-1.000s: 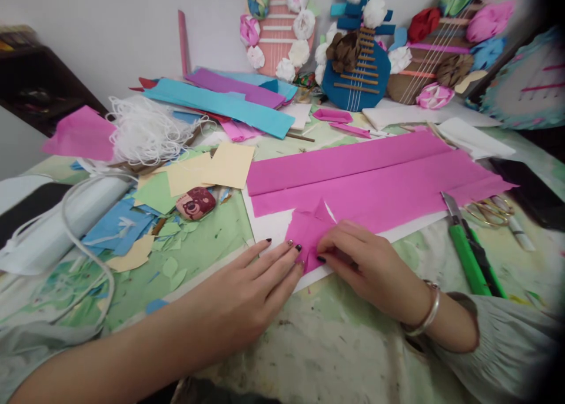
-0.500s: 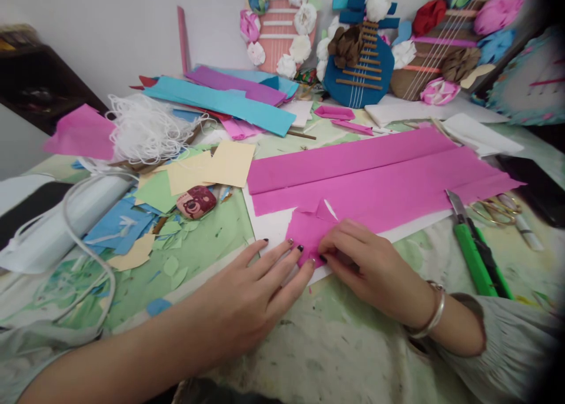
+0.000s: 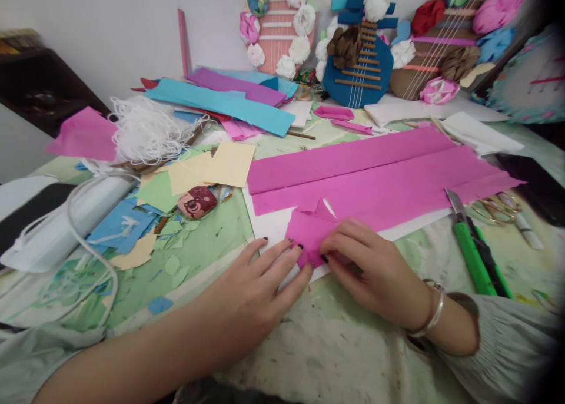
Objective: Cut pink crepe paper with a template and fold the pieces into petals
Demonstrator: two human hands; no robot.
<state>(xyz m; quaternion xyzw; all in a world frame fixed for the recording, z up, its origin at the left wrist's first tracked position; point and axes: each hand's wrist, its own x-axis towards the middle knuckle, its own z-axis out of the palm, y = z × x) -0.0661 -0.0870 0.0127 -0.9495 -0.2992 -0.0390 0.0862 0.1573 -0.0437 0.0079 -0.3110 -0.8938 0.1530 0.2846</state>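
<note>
A small piece of pink paper (image 3: 304, 230) lies on a white sheet (image 3: 269, 227) near the middle. My left hand (image 3: 265, 283) rests flat with spread fingers, their tips on the small piece's lower left part. Thumb and fingers of my right hand (image 3: 364, 268) are pinched together at its lower right edge, closed on the paper. Behind my hands, a long folded strip of pink paper (image 3: 375, 174) reaches to the right over the white sheet.
Right of my right hand lies a green cutter (image 3: 474, 260) with its blade out, by gold scissors (image 3: 497, 209) and a phone (image 3: 534, 186). Paper scraps (image 3: 121, 224) and white string (image 3: 148, 130) lie left. Decorated paper instruments (image 3: 359, 68) lean at the back.
My left forearm has shifted very slightly to the right. Both hands keep nearly the same place at the small pink piece.
</note>
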